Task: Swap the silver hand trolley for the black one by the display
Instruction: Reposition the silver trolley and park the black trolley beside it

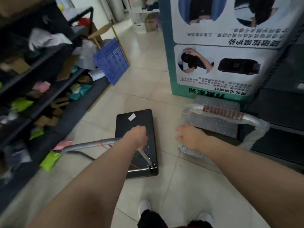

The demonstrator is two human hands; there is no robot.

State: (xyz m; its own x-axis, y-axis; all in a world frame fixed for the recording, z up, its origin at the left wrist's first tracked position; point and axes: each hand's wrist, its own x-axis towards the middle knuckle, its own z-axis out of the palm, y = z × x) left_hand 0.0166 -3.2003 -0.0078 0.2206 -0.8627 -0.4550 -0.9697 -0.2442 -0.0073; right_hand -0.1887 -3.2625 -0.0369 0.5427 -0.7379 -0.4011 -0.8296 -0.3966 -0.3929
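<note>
The black hand trolley (139, 122) stands on the tiled floor in the middle, with a white label on its flat deck. My left hand (137, 134) is shut on its grey handle bar (92, 143), which runs off to the left. The silver hand trolley (213, 119) sits to the right, at the foot of the display board (222, 46). Its perforated metal deck shows, and its handle has a red-and-black grip (222, 113) under clear plastic wrap. My right hand (189, 136) hovers open over the near left corner of the silver deck, fingers spread.
Dark shelving (32, 76) packed with bags and parcels lines the left side. A blue plastic crate (111, 60) leans at its far end. A dark rack (283, 112) stands at the right behind the silver trolley. Tiled floor (144, 76) runs ahead between shelving and display.
</note>
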